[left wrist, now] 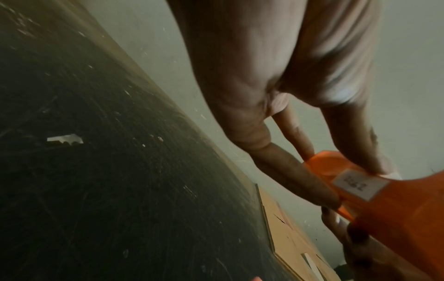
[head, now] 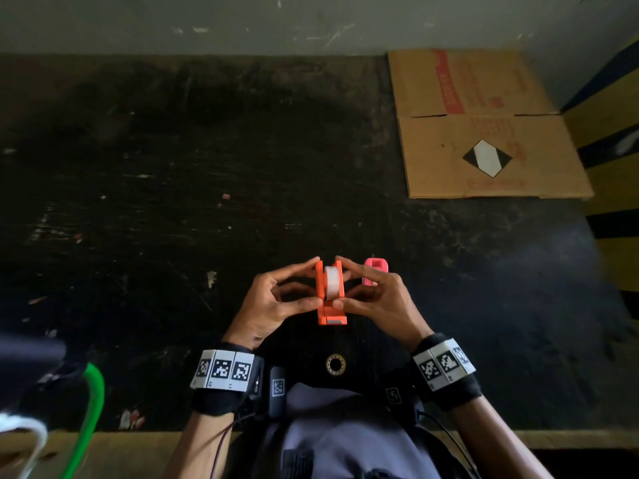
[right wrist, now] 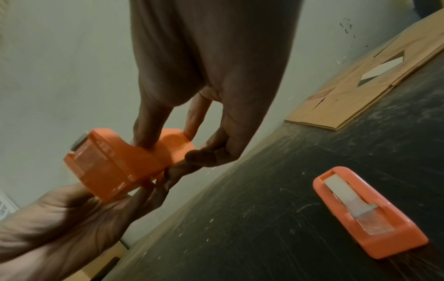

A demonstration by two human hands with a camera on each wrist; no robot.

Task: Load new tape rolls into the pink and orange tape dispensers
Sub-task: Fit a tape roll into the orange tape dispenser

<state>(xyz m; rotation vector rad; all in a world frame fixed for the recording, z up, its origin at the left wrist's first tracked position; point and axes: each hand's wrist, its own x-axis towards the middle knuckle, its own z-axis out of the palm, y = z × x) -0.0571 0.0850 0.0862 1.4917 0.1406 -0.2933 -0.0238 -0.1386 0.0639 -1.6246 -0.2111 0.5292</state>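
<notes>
Orange dispenser (head: 331, 294) up off the dark table (head: 173, 167), white tape roll (head: 332, 283) seated, long axis twelve-to-six, cutter at six. Left hand (head: 273, 302) pinches its nine o'clock wall, right hand (head: 380, 299) its three o'clock wall. Pink dispenser (head: 375, 275) lies at two o'clock.

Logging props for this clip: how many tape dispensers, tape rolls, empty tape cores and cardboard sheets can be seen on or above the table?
Tape dispensers: 2, orange dispenser held in both hands, pink dispenser on the table
Tape rolls: 2, white roll in the orange one, roll in the pink one
Empty cores: 1, ring
Cardboard sheets: 1
Total: 6
</notes>
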